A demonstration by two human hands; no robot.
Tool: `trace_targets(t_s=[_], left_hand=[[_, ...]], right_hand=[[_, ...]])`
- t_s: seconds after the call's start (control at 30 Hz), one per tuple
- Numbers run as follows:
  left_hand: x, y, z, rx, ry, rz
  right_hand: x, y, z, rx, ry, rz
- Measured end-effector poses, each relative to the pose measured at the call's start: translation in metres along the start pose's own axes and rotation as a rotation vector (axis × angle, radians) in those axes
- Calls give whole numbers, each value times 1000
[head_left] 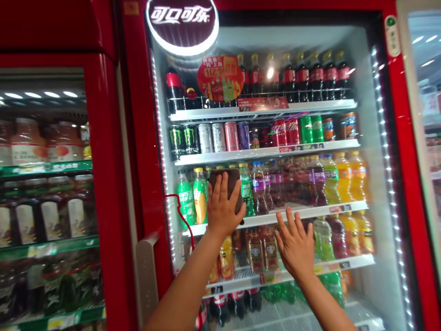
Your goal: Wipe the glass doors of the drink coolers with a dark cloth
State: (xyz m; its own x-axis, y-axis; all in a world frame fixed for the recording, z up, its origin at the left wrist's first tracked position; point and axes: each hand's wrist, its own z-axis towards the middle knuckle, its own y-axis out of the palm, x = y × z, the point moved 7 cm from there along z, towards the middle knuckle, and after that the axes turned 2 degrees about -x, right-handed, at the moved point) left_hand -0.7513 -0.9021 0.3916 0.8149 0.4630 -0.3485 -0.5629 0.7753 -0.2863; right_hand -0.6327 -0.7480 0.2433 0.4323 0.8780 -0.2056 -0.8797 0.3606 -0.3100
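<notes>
My left hand (222, 207) lies flat over a dark brown cloth or pad (237, 184), fingers pointing up, pressing it to the glass door of a red drink cooler (151, 151). To the right and a little lower, my right hand (295, 243) is spread with its palm toward the same glass, holding nothing. Behind the glass, bottles and cans stand on white shelves. Green bottles (186, 197) show left of my left hand. A thin red line (184, 218) runs down the door's left side.
A grey door handle (147, 276) sits at the cooler's lower left. Another red cooler (115, 193) with juice bottles stands to the left. A lit round sign (182, 23) is at the top. Part of a further cabinet (427, 92) shows at the right.
</notes>
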Motion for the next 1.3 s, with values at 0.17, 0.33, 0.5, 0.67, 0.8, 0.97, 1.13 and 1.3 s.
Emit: trace_targets(t_s=[0.17,0.33,0.5,0.67,0.8,0.97,1.13,1.3], left_hand=[[-26,-16,-39,-18,-11,19],[-34,-21,5,162,-359,32],[20,4,25,65,-165,6],[24,0,-32,-37,19,13],[1,-9,-29,83,-264,57],[40,13,22,156,-351,20],[88,31,5,-7,-11,-11],[51,13,-1,72,-199,28]], right_hand=[[11,0,0,76,-68,-1],[22,-5,1,127,-157,-17],[33,-7,0,119,-257,-12],[42,0,-2,113,-317,8],[44,8,-4,79,-325,43],[44,13,-2,57,-334,68],[44,11,0,79,-351,57],[42,8,3,98,-361,57]])
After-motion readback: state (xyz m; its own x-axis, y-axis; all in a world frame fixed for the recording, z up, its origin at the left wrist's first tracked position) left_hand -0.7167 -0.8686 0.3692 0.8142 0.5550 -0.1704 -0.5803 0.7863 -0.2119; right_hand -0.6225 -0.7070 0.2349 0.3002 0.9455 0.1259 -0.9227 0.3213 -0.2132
